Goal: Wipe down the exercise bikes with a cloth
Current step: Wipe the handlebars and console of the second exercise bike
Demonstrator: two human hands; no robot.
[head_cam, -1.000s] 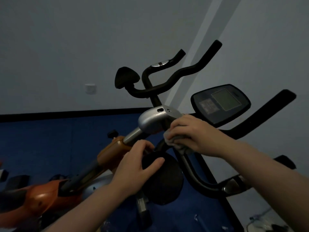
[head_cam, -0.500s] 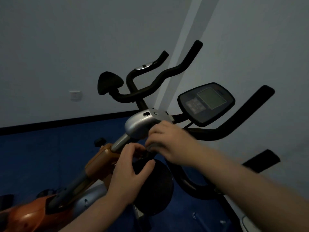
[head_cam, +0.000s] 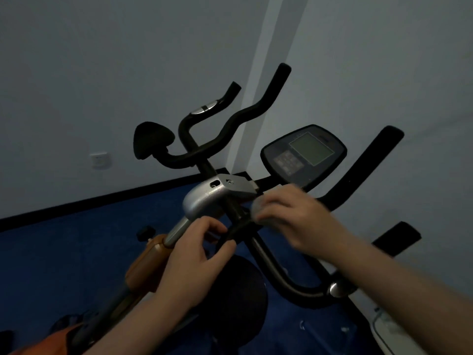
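The black handlebar tube is gripped by the left hand, fingers curled round it. A grey cloth is held bunched in the blurred right hand against the exercise bike stem, which slants up-right toward the console.

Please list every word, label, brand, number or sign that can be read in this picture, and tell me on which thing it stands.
No text can be read.
Console: the grey screen shows no digits; the button panel beside it has marks, too blurred to read.
Silver bracket: no print visible.
Wall socket: no marking can be made out.
Cloth in the right hand: blurred, no label seen.
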